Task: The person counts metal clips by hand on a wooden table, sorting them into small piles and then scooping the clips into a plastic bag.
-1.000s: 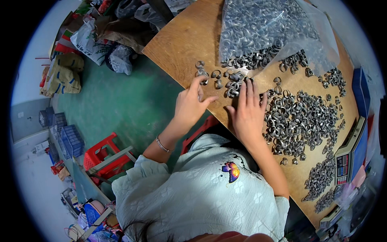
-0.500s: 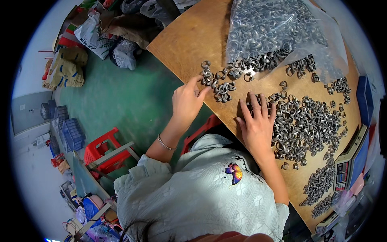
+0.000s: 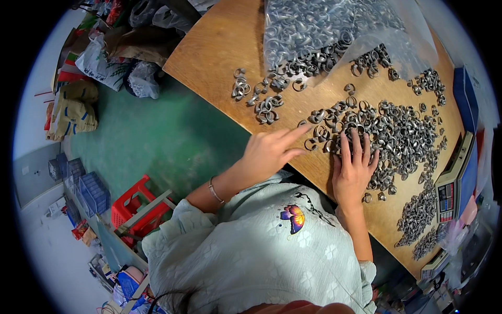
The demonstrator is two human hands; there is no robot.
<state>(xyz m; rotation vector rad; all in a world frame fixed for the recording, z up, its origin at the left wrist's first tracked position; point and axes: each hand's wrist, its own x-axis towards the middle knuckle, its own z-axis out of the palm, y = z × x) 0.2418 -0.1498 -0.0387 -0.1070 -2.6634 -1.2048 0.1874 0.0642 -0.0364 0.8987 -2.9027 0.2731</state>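
Many dark grey metal rings lie on the wooden table in front of me. My right hand [image 3: 354, 166] rests with spread fingers on the near left side of the large ring pile [image 3: 400, 133]. My left hand [image 3: 273, 152], a bangle on its wrist, reaches over the table's near edge. Its index finger points out toward a few loose rings [image 3: 315, 140] left of the pile, and no ring shows in its grasp. Farther left sits a small group of rings [image 3: 266, 107]. At the back, a clear plastic bag [image 3: 334, 31] full of rings spills some from its mouth.
Smaller ring heaps [image 3: 417, 212] lie at the right, near a scale [image 3: 451, 193] with a keypad. A blue tray [image 3: 464, 97] stands at the table's right edge. On the green floor to the left are a red stool [image 3: 138, 206], blue crates [image 3: 93, 191] and stuffed bags [image 3: 76, 107].
My left hand has left the small ring group and moved right, toward the big pile. My right hand stays spread on the rings. The whole view has shifted slightly.
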